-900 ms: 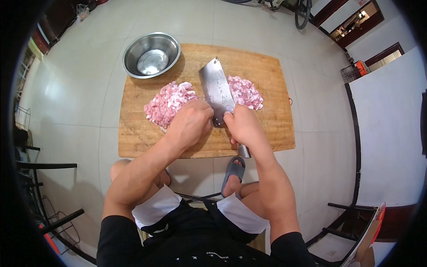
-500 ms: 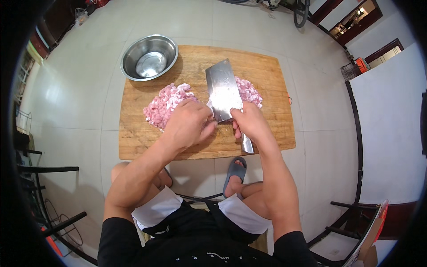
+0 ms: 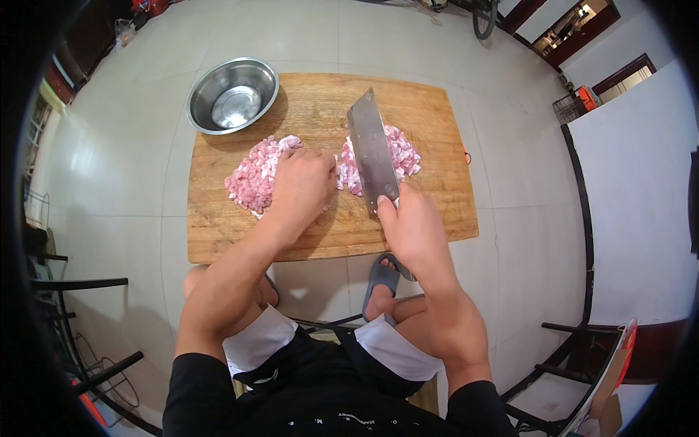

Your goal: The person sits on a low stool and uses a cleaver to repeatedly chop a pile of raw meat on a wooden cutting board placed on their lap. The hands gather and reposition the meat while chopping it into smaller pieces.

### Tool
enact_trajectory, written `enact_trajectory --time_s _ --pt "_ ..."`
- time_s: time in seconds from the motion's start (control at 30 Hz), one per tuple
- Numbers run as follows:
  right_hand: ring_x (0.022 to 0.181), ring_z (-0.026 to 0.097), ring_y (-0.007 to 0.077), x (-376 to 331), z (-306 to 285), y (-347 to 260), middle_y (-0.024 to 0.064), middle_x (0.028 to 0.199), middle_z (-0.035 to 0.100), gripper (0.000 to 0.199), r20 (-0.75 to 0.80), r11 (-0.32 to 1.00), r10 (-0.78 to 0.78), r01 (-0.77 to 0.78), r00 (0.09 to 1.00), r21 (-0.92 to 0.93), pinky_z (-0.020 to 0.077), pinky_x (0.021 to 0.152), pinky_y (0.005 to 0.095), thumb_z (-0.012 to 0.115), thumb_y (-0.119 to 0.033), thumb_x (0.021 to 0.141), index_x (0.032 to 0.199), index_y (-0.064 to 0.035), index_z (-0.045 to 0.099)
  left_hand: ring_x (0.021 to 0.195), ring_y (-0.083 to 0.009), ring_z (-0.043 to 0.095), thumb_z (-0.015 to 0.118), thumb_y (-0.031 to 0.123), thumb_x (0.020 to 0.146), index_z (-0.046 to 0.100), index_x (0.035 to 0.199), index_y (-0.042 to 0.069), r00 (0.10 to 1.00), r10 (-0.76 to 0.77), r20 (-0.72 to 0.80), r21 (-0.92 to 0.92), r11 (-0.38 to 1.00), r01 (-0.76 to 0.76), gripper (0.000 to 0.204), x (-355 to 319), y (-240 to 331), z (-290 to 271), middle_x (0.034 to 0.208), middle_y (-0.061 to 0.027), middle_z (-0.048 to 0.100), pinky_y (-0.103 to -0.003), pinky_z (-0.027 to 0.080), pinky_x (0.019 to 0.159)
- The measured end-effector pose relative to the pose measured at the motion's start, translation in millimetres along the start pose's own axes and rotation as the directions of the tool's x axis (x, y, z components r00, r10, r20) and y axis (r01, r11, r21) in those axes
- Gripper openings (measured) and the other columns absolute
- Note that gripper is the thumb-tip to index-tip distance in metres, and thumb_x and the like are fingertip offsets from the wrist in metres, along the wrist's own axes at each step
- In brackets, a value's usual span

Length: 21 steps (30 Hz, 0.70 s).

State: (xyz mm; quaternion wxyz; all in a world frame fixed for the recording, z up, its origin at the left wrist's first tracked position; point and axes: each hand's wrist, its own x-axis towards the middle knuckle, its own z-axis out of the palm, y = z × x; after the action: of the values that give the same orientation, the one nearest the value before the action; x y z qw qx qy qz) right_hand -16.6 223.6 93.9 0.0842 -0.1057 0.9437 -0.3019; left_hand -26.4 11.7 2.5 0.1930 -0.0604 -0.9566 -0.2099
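Note:
A cleaver [image 3: 373, 146] with a broad steel blade is in my right hand [image 3: 413, 226], its fingers wrapped round the handle and the thumb near the blade's base. The blade is tilted up over a heap of chopped pink meat [image 3: 403, 151], which shows on both sides of it. My left hand [image 3: 304, 183] is curled, knuckles up, at the right side of a second heap of diced meat [image 3: 255, 175]. Its fingertips are hidden, so I cannot see what they hold. Both heaps lie on a wooden cutting board [image 3: 320, 95].
A steel bowl [image 3: 233, 96] stands at the board's far left corner with nothing in it. My sandalled foot [image 3: 382, 280] is below the near edge. Black-framed furniture [image 3: 80, 284] stands at the left, and a white panel [image 3: 633, 204] at the right.
My left hand has moved slightly left and away from the blade, toward the left heap. The cleaver has turned more edge-on, uncovering meat on its left. The view has shifted a little.

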Motion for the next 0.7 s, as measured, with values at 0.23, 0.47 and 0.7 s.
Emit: enact_trajectory --time_s 0.23,0.47,0.7 --pt "0.083 0.074 0.0543 -17 -12 -5 0.033 0.085 0.074 0.03 0.135 0.993 -0.027 0.042 0.99 -0.107 0.0588 0.077 0.0625 0.068 -0.022 0.106 0.104 0.0084 0.071 0.099 -0.0342 0.073 0.08 0.015 0.092 0.083 0.095 0.007 0.998 0.022 0.053 -0.032 0.999 -0.02 0.009 -9 -2 -8 0.095 -0.0118 0.076 -0.049 0.054 0.096" --pt "0.062 0.075 0.0407 -23 -12 5 0.0249 0.07 0.071 0.026 0.189 0.98 -0.115 0.142 0.975 -0.138 0.0594 0.065 0.052 0.063 -0.018 0.107 0.098 0.0069 0.066 0.096 -0.0349 0.073 0.079 0.012 0.09 0.083 0.094 0.006 0.999 0.032 0.028 -0.042 0.999 -0.03 0.009 -9 -3 -4 0.092 -0.0119 0.076 -0.049 0.054 0.096" --pt "0.094 0.074 0.0535 5 -6 -23 0.0323 0.097 0.076 0.027 0.284 0.96 -0.04 0.116 0.958 -0.256 0.0588 0.082 0.0622 0.067 -0.021 0.104 0.099 0.0053 0.072 0.096 -0.0343 0.071 0.08 0.013 0.087 0.083 0.092 0.007 0.994 0.107 0.037 -0.039 0.994 -0.105 0.009 -8 -9 -1 0.093 -0.0115 0.075 -0.048 0.053 0.094"
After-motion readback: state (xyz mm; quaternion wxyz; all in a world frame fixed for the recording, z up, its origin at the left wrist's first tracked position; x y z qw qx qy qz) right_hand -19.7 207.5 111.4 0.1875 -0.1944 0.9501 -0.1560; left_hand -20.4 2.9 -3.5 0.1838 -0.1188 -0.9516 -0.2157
